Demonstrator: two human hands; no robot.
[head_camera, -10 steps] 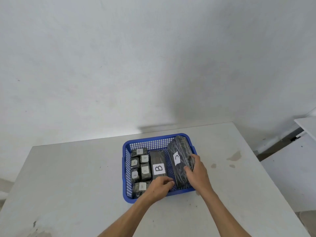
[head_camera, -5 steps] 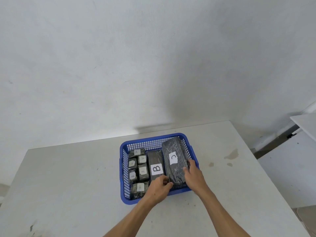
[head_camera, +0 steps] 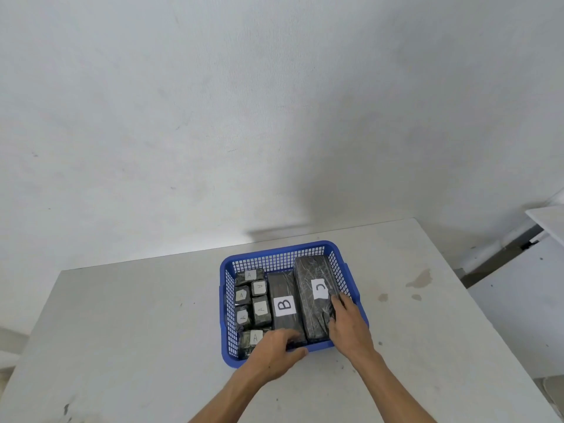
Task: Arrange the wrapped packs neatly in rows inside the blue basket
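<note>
A blue mesh basket (head_camera: 276, 260) sits on the white table (head_camera: 131, 331). Inside, several small dark wrapped packs labelled A (head_camera: 260, 309) fill the left side. A long pack labelled B (head_camera: 283, 303) lies in the middle and a larger pack labelled C (head_camera: 316, 288) lies flat along the right wall. My left hand (head_camera: 274, 352) rests over the basket's near rim, fingers on the near end of pack B. My right hand (head_camera: 349, 326) lies on the near right side of pack C, fingers against it. Both packs' near ends are partly hidden.
The table carries a few brown stains (head_camera: 422, 277) to the right of the basket. A white wall rises behind the table. A second white surface (head_camera: 546, 213) stands off to the right, with a floor gap between.
Pack C, tilted up against the right wall a second ago, now lies flat beside pack B. My right hand slid down along its side; my left hand stayed at the near rim.
</note>
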